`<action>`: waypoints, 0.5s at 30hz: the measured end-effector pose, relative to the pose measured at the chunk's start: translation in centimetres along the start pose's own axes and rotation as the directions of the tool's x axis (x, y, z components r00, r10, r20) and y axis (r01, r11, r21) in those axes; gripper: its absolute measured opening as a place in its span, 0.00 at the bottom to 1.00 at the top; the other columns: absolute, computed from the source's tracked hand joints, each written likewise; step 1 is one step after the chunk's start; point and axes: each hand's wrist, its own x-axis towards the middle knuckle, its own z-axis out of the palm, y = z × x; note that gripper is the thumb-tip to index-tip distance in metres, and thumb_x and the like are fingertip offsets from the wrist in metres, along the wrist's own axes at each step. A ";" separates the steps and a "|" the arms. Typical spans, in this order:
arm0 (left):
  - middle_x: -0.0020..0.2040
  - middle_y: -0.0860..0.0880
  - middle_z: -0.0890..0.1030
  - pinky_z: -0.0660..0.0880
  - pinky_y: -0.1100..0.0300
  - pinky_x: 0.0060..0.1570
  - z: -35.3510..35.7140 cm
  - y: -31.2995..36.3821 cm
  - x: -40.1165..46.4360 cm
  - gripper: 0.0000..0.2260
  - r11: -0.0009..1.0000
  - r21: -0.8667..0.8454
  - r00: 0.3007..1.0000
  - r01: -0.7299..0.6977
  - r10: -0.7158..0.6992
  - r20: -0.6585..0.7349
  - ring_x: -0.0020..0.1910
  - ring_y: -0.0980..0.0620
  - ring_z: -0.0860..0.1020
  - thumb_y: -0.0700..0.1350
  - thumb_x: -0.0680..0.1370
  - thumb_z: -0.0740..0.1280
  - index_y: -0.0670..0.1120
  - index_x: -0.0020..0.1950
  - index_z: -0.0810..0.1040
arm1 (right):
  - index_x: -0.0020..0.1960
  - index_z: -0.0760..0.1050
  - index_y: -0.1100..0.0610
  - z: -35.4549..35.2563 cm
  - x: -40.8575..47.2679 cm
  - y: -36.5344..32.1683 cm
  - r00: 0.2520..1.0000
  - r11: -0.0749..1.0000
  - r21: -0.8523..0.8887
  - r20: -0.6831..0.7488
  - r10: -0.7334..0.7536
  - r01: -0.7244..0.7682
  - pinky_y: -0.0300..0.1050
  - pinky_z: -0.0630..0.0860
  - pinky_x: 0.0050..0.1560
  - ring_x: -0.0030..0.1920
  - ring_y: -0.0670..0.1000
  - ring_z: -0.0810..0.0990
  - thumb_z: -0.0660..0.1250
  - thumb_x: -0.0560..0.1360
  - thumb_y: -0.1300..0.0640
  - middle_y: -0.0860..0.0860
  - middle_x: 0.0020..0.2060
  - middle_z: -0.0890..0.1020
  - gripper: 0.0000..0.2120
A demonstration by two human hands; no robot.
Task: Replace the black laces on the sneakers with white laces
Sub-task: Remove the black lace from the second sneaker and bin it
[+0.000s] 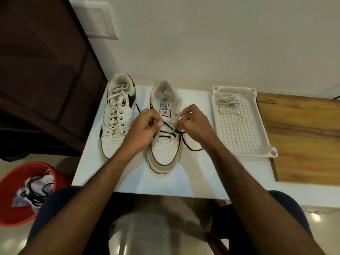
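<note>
Soft, even indoor light fills the view, brightest on the pale wall (220,43) and the white surface (184,181). Small glare spots shine on the glossy floor tiles (147,227), one strong at the lower right. Faint shadows lie under the forearms and beside the sneakers. The dark cabinet (36,70) at the left stays dim. Wide-angle distortion bends straight edges near the borders, and the forearms nearest the camera look slightly soft

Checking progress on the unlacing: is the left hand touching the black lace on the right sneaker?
Touching. The head view shows the left hand pinching the black lace.
</note>
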 end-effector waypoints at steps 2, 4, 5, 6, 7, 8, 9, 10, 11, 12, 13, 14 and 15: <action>0.43 0.51 0.76 0.70 0.61 0.42 -1.1 0.3 0.1 0.05 0.934 -0.312 0.983 0.175 -0.185 -0.001 0.38 0.62 0.74 0.40 0.78 0.66 0.47 0.43 0.76 | 0.54 0.73 0.55 -0.2 0.1 0.0 1.000 0.999 0.046 0.000 0.025 -0.025 0.39 0.74 0.39 0.48 0.52 0.84 0.69 0.72 0.64 0.54 0.45 0.86 0.13; 0.40 0.52 0.74 0.68 0.61 0.38 -1.7 0.3 0.0 0.03 0.899 -0.386 0.968 0.209 -0.245 -0.048 0.36 0.60 0.72 0.44 0.72 0.63 0.48 0.41 0.76 | 0.54 0.73 0.55 -0.4 0.2 0.0 0.999 0.998 0.052 0.002 0.041 -0.041 0.42 0.73 0.41 0.50 0.52 0.84 0.69 0.71 0.64 0.54 0.46 0.86 0.13; 0.42 0.52 0.73 0.69 0.61 0.41 -1.8 0.2 -0.1 0.03 0.950 -0.273 0.979 0.150 -0.182 -0.094 0.39 0.59 0.72 0.46 0.72 0.63 0.48 0.42 0.76 | 0.53 0.73 0.54 -0.4 0.2 0.0 0.999 0.997 0.054 0.010 0.047 -0.047 0.42 0.73 0.41 0.50 0.52 0.84 0.70 0.71 0.64 0.53 0.46 0.86 0.14; 0.46 0.52 0.73 0.70 0.61 0.44 -1.6 0.3 -0.2 0.04 0.997 -0.058 0.990 0.043 -0.050 -0.132 0.43 0.58 0.73 0.48 0.74 0.65 0.49 0.46 0.77 | 0.53 0.74 0.54 -0.4 0.3 0.0 0.999 0.997 0.056 0.019 0.047 -0.048 0.43 0.73 0.42 0.50 0.51 0.84 0.70 0.71 0.64 0.53 0.46 0.86 0.14; 0.49 0.52 0.73 0.70 0.59 0.47 -1.2 0.1 -0.3 0.06 0.975 0.203 0.984 -0.084 0.113 -0.136 0.47 0.56 0.74 0.49 0.76 0.67 0.50 0.51 0.77 | 0.53 0.74 0.53 -0.3 0.3 0.0 0.999 0.998 0.053 0.027 0.041 -0.042 0.42 0.73 0.42 0.50 0.51 0.84 0.70 0.71 0.64 0.53 0.46 0.86 0.14; 0.52 0.52 0.72 0.70 0.56 0.49 -0.7 0.2 -0.3 0.10 0.888 0.412 0.958 -0.204 0.267 -0.103 0.51 0.53 0.74 0.50 0.77 0.69 0.50 0.57 0.77 | 0.53 0.74 0.53 -0.1 0.2 0.0 0.999 0.998 0.043 0.030 0.034 -0.035 0.42 0.73 0.41 0.49 0.51 0.84 0.70 0.71 0.64 0.53 0.45 0.86 0.13; 0.54 0.51 0.72 0.70 0.54 0.51 -0.3 0.4 -0.3 0.13 0.804 0.530 0.937 -0.271 0.346 -0.044 0.54 0.51 0.74 0.51 0.77 0.71 0.50 0.61 0.77 | 0.53 0.74 0.53 0.0 0.2 0.0 0.999 0.999 0.035 0.029 0.026 -0.027 0.42 0.73 0.41 0.49 0.51 0.84 0.70 0.71 0.64 0.54 0.45 0.86 0.13; 0.54 0.50 0.72 0.69 0.52 0.51 0.0 0.4 -0.4 0.15 0.742 0.596 0.926 -0.308 0.377 0.009 0.55 0.49 0.73 0.52 0.77 0.72 0.50 0.62 0.78 | 0.53 0.74 0.53 0.1 0.2 -0.1 0.999 0.999 0.029 0.028 0.019 -0.020 0.41 0.74 0.41 0.49 0.51 0.84 0.70 0.71 0.64 0.54 0.46 0.86 0.13; 0.54 0.49 0.73 0.67 0.51 0.51 0.3 0.2 -0.5 0.15 0.698 0.634 0.919 -0.333 0.391 0.051 0.54 0.48 0.73 0.52 0.77 0.72 0.50 0.61 0.79 | 0.53 0.74 0.53 0.2 0.2 0.0 1.000 1.000 0.026 0.027 0.015 -0.016 0.41 0.75 0.41 0.49 0.52 0.84 0.70 0.71 0.64 0.54 0.46 0.86 0.13; 0.54 0.48 0.73 0.66 0.51 0.50 0.5 0.0 -0.5 0.13 0.666 0.658 0.912 -0.351 0.402 0.079 0.53 0.46 0.73 0.53 0.76 0.72 0.50 0.58 0.81 | 0.53 0.74 0.53 0.1 0.2 0.0 1.000 1.000 0.020 0.026 0.014 -0.015 0.41 0.74 0.40 0.50 0.52 0.83 0.71 0.71 0.64 0.55 0.47 0.85 0.13; 0.53 0.48 0.73 0.65 0.52 0.50 0.6 -0.2 -0.4 0.10 0.654 0.666 0.908 -0.359 0.409 0.088 0.52 0.46 0.73 0.52 0.76 0.73 0.49 0.55 0.82 | 0.53 0.74 0.54 0.1 0.2 -0.1 1.000 1.000 0.016 0.027 0.016 -0.016 0.40 0.74 0.40 0.50 0.51 0.83 0.71 0.71 0.63 0.55 0.47 0.85 0.13; 0.52 0.48 0.73 0.64 0.52 0.49 0.7 -0.4 -0.4 0.08 0.662 0.657 0.908 -0.361 0.410 0.085 0.51 0.46 0.73 0.51 0.76 0.73 0.49 0.51 0.82 | 0.54 0.74 0.54 0.0 0.2 0.0 1.000 1.000 0.015 0.026 0.017 -0.018 0.40 0.74 0.39 0.50 0.51 0.83 0.71 0.71 0.63 0.55 0.47 0.85 0.13; 0.52 0.49 0.73 0.64 0.52 0.49 0.8 -0.5 -0.4 0.07 0.698 0.626 0.917 -0.347 0.394 0.068 0.52 0.47 0.73 0.50 0.77 0.73 0.48 0.49 0.82 | 0.53 0.74 0.54 0.0 0.2 0.0 0.999 1.000 0.015 0.027 0.018 -0.018 0.40 0.74 0.40 0.50 0.52 0.83 0.71 0.71 0.63 0.55 0.47 0.85 0.13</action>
